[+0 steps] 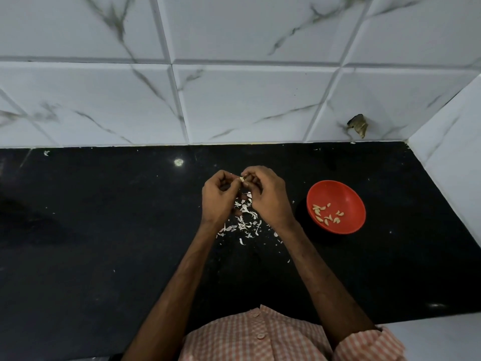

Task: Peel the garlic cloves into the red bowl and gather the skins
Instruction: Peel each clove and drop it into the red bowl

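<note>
Fingers (235, 181): curled on both hands, tips brought together; a garlic clove (242, 179) is pinched between them.
Garlic clove: held in the air above the desk (104, 230), over the skins; only a small pale part is shown, the rest is hidden by the fingertips.
Handling, judged: the clove is taken to be light, firm and small, and easily dropped once bare. It is best held at its two ends, with the papery skin lifted at the tip by a nail.
Left hand (218, 196): closed round the clove from the left and, as judged, used to steady it.
Right hand (268, 194): closed on the clove from the right and, as judged, used to strip it.
Skins (243, 220): thin white flakes, scattered loose on the desk beneath the hands and wrists; not yet gathered. They are judged very light and easily blown or brushed away.
Red bowl (335, 182): set on the desk to the right of the right hand, apart from it.
Peeled cloves (326, 213): about a dozen, lying in the bottom of the bowl.
Desk: black and glossy.
Tiled wall (234, 100): white, grey-veined, behind the desk.
</note>
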`<action>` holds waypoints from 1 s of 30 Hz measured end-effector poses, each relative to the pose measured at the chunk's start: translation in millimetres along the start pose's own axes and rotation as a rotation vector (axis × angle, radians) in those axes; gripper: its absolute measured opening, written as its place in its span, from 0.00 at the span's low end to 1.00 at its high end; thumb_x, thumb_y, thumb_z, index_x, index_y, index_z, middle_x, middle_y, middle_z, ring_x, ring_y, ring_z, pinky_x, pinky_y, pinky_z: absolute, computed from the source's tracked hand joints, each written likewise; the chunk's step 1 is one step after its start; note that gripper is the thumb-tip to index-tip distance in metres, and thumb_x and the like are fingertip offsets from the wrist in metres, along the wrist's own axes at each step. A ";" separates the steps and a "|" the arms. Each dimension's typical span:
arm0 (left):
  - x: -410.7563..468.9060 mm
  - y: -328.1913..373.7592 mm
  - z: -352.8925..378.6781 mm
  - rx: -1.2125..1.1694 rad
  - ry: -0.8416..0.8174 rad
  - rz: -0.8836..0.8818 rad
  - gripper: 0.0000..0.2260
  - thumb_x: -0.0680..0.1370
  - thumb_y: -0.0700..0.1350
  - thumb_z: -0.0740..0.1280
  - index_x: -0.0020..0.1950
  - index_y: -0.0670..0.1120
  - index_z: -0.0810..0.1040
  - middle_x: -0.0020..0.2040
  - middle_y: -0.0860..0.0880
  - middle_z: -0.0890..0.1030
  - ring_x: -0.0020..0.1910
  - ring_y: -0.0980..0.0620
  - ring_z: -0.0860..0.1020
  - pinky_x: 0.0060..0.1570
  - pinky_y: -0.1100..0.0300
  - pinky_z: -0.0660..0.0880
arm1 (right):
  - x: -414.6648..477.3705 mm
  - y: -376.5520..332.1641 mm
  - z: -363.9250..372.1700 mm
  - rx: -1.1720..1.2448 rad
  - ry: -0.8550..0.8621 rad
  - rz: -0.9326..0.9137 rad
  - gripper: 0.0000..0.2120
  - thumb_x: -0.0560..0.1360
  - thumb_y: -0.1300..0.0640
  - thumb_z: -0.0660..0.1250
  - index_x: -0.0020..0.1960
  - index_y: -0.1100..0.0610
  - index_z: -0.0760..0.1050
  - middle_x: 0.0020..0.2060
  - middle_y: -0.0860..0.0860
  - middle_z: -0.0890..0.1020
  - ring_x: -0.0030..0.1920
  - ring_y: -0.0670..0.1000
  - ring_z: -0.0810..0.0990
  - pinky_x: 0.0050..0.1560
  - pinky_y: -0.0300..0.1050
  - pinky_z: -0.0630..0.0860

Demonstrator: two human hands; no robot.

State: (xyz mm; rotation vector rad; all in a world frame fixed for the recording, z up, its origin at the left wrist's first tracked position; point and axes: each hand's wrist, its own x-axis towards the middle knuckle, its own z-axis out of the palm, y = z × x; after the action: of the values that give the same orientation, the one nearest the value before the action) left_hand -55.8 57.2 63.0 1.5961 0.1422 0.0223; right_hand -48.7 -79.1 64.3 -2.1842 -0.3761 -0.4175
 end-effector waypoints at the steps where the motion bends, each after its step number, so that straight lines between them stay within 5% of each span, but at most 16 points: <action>1: 0.2 0.6 -0.6 0.011 -0.001 0.004 0.03 0.80 0.40 0.67 0.49 0.40 0.78 0.42 0.43 0.84 0.40 0.42 0.85 0.27 0.46 0.81 | 0.0 -0.3 0.0 -0.005 -0.016 -0.010 0.13 0.74 0.71 0.69 0.56 0.60 0.80 0.47 0.51 0.81 0.49 0.51 0.79 0.50 0.49 0.80; 7: 2.6 2.1 -3.3 0.067 0.003 0.038 0.02 0.78 0.40 0.68 0.47 0.41 0.77 0.42 0.42 0.84 0.38 0.44 0.85 0.26 0.52 0.80 | -1.6 -2.8 1.2 -0.030 -0.030 -0.041 0.13 0.73 0.72 0.69 0.55 0.60 0.82 0.48 0.52 0.82 0.51 0.51 0.80 0.51 0.49 0.80; 13: 3.2 0.9 -2.6 0.055 0.002 0.023 0.05 0.79 0.43 0.68 0.47 0.42 0.77 0.42 0.41 0.83 0.37 0.44 0.84 0.27 0.46 0.81 | -0.5 -6.2 3.2 0.126 0.017 0.068 0.11 0.73 0.72 0.70 0.52 0.61 0.81 0.47 0.51 0.84 0.50 0.46 0.83 0.51 0.46 0.82; 19: 4.7 -7.7 -2.1 0.020 0.011 -0.024 0.11 0.81 0.43 0.60 0.43 0.39 0.75 0.39 0.38 0.80 0.32 0.45 0.78 0.25 0.58 0.71 | -2.2 -7.4 4.9 0.257 0.132 0.211 0.04 0.75 0.64 0.74 0.49 0.58 0.82 0.44 0.46 0.85 0.47 0.45 0.84 0.47 0.40 0.81; 24: 1.2 -6.8 -3.3 -0.036 -0.060 0.054 0.08 0.83 0.46 0.65 0.52 0.42 0.78 0.41 0.40 0.81 0.34 0.47 0.80 0.22 0.59 0.73 | -3.7 -2.8 9.9 0.255 0.164 0.232 0.02 0.76 0.61 0.72 0.49 0.58 0.81 0.44 0.47 0.84 0.47 0.49 0.84 0.47 0.53 0.83; 30: 3.0 -10.5 -1.8 -0.123 -0.017 0.090 0.04 0.78 0.38 0.71 0.51 0.39 0.80 0.42 0.41 0.84 0.36 0.50 0.82 0.23 0.60 0.75 | -3.2 -1.3 9.0 0.162 0.140 0.152 0.04 0.77 0.62 0.70 0.51 0.59 0.81 0.47 0.50 0.84 0.48 0.48 0.84 0.47 0.49 0.83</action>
State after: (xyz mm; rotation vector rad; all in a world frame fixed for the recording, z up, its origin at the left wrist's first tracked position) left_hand -53.7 59.6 52.3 1.4789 0.0541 0.0859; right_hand -50.6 -71.5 58.6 -1.9967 -0.1598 -0.4376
